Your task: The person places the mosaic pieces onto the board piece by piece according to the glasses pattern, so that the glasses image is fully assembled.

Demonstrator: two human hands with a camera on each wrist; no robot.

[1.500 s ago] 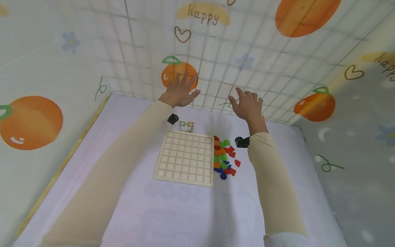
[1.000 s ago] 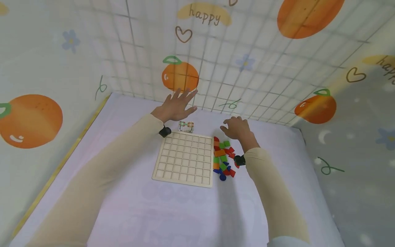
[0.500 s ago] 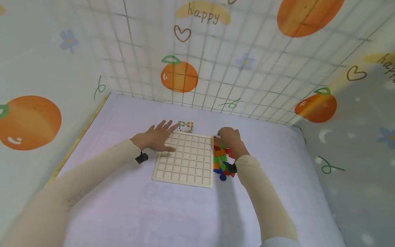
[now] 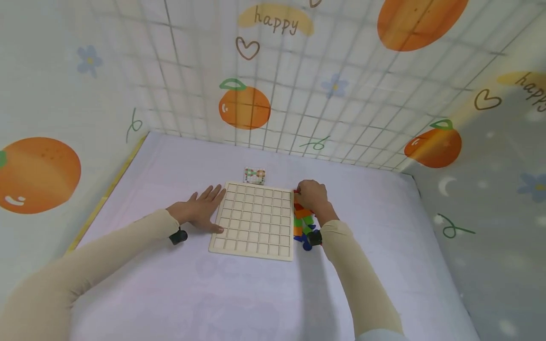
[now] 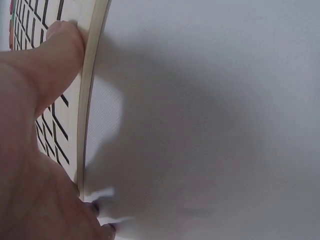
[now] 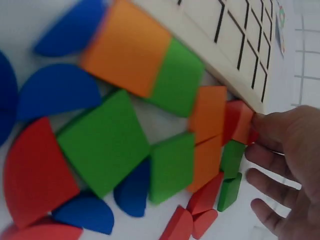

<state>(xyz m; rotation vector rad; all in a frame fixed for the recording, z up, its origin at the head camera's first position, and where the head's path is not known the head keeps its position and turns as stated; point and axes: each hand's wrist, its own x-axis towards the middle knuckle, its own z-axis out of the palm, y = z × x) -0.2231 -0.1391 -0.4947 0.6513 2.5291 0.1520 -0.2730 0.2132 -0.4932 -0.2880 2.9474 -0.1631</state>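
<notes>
Both hands now down at grid board (image 4: 255, 219).
L hand (image 4: 199, 211) flat, steadying board's edge; R hand (image 4: 311, 195) pinches red piece (image 6: 239, 121) from pile; pick-up has begun.

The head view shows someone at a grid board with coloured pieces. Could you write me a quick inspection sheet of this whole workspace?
Surface: pale lilac sheet, flat.
Job's things: wooden grid board, cells bare; coloured blocks in red, green, orange and blue heaped at its right edge.
Clutter: small printed card beyond the board.
Hands: left hand lies flat on the sheet, thumb on the board's left edge; right hand touches a red block at the board's far right corner; a grip cannot be told.
Cables: nothing seen.
Surroundings: padded walls printed with oranges, hearts and "happy".
</notes>
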